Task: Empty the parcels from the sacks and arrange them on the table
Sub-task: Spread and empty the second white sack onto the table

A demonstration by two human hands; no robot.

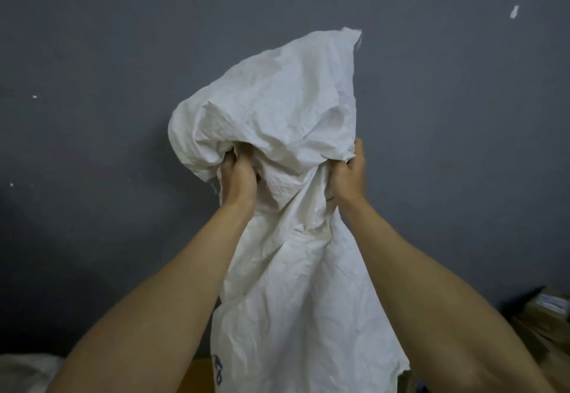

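A crumpled white woven sack (287, 121) is held high in front of a grey wall, its closed end bunched at the top and its open mouth hanging down toward me. My left hand (237, 175) grips a fold of the sack on its left side. My right hand (348, 173) grips the cloth on its right side. Blue printed marks show near the sack's lower edge (218, 368). Whatever is inside the sack is hidden.
Brown cardboard parcels (546, 318) are stacked at the lower right. Another pale sack (24, 371) lies at the lower left corner. A strip of yellowish table surface (199, 375) shows under the raised sack. The grey wall (92, 84) fills the background.
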